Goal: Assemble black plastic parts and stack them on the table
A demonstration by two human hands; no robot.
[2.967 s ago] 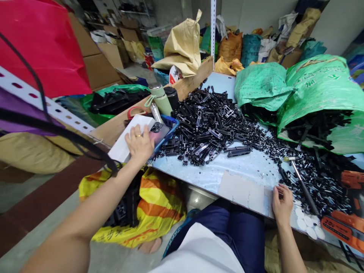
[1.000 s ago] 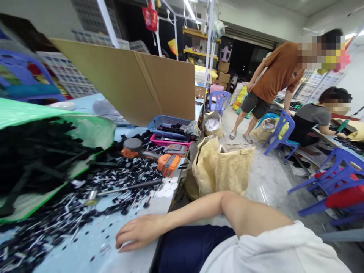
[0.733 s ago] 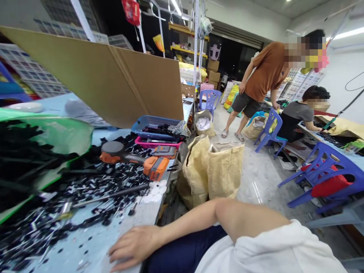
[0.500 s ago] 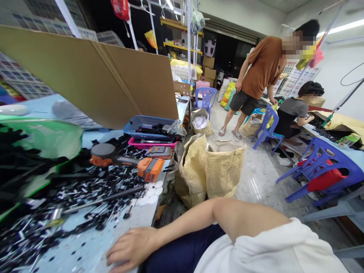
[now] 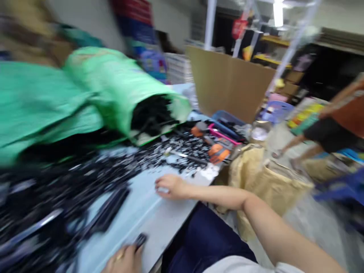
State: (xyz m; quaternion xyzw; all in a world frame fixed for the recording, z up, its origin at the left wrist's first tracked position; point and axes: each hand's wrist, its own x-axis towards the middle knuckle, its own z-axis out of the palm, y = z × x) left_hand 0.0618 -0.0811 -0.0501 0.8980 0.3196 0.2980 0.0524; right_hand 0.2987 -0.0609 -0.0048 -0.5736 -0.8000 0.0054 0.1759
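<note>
My left hand (image 5: 123,261) is at the bottom edge of the view, partly cut off, with a ring on one finger. Its fingers are closed at a small black plastic piece (image 5: 141,239), too blurred to name more exactly. Farther along the light blue tabletop (image 5: 145,189), my right hand (image 5: 170,186) rests with thumb and fingers loosely curved and a gap between them. Nothing shows in that gap except the table colour. Left of both hands lie heaps of black parts (image 5: 108,170), with long black pieces (image 5: 110,208) at the near side.
Green sacks (image 5: 113,83) lie across the table, one showing black parts inside. An orange cordless tool (image 5: 218,151), a long-shafted tool (image 5: 187,156) and a pink tray (image 5: 222,134) sit beyond my right hand. Yellow sacks (image 5: 270,182) stand beside the table; another person (image 5: 341,121) stands at right.
The view has swung left, bringing the green sacks and my left hand with the black piece into sight. My right hand stays at the table, its fingers now more curved.
</note>
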